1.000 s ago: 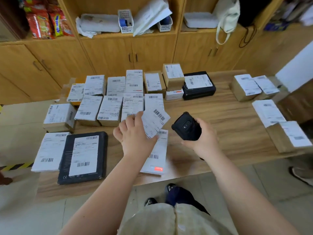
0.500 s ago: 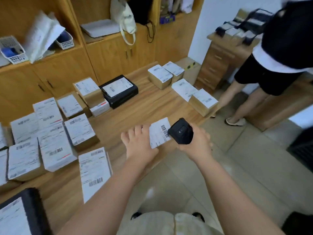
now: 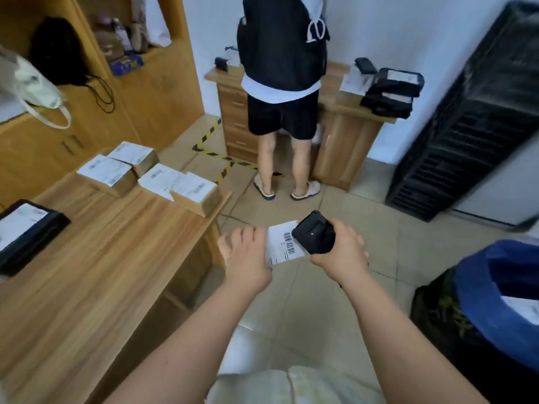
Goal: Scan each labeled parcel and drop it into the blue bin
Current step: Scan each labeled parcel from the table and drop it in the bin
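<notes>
— Where is the parcel?

— The small flat parcel with a white barcode label (image 3: 283, 245) is held in the air over the tiled floor (image 3: 306, 301), just past the edge of the long wooden table (image 3: 96, 275) and well apart from the blue-lined bin (image 3: 481, 316) at the lower right.

— Who holds it?

— The left hand (image 3: 248, 255) grips its left edge, back of the hand towards the camera, label facing up. The right hand (image 3: 342, 253) is wrapped round a black handheld scanner (image 3: 313, 235), whose head lies over the label's right edge beside the barcode. Whether it touches the label I cannot tell.

— And in the bin?

— One white-labelled item (image 3: 523, 312) shows inside it, partly cut off by the frame.

— The table?

— Four brown cardboard boxes with white labels (image 3: 194, 189) sit grouped at its far corner. A flat black parcel with a white label (image 3: 27, 227) lies at the left edge.

— Farther out?

— A second person in black shorts (image 3: 281, 115) stands facing a small wooden desk (image 3: 347, 147) against the wall. Stacked black packages (image 3: 392, 93) rest on that desk. A tall black slatted rack (image 3: 466, 126) leans at the right, and yellow-black tape (image 3: 211, 154) marks the floor.
</notes>
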A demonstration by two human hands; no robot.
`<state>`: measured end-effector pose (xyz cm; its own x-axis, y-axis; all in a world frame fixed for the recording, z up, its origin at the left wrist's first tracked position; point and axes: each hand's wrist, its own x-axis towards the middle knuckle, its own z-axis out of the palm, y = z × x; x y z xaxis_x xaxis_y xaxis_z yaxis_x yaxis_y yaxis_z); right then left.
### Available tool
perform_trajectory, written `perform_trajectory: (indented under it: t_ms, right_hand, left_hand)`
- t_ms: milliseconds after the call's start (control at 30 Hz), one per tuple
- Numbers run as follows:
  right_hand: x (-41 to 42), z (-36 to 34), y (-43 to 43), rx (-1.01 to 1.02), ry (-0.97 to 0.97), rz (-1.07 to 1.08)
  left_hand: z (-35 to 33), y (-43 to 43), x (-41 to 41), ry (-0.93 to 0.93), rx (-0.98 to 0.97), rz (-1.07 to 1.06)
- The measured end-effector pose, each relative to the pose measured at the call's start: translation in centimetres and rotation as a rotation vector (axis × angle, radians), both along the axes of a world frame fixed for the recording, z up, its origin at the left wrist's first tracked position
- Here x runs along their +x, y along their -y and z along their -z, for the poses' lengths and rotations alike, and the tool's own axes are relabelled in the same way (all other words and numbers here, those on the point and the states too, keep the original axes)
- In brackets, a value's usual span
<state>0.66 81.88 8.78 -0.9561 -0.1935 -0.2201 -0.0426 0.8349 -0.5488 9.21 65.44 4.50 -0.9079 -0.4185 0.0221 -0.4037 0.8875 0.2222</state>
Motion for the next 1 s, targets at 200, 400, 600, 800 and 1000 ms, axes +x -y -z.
perform_trajectory:
  t_ms: [200,400,600,800,1000]
  right_hand:
    - [-7.2,0.2,-14.4,-0.061,-0.010,0.245]
    - [-10.1,1.1,-25.2,-0.110,0.022,0.465]
    - [-11.9,2.1,-34.4,-0.095,-0.047,0.751]
    - [-16.3,3.9,-43.1,-0.072,0.000,1.009]
    - [-22.3,4.9,-49.7,-0.058,0.035,1.186]
  left_hand:
    - [-0.3,-12.8,-11.7,0.015,0.051,0.151]
    - [-0.2,-22.9,-19.3,-0.005,0.015,0.346]
    - [1.1,-32.9,-26.7,0.038,0.040,0.591]
    - [3.1,-43.0,-35.9,0.040,0.054,0.829]
    - [3.9,-52.3,-45.3,0.055,0.058,1.048]
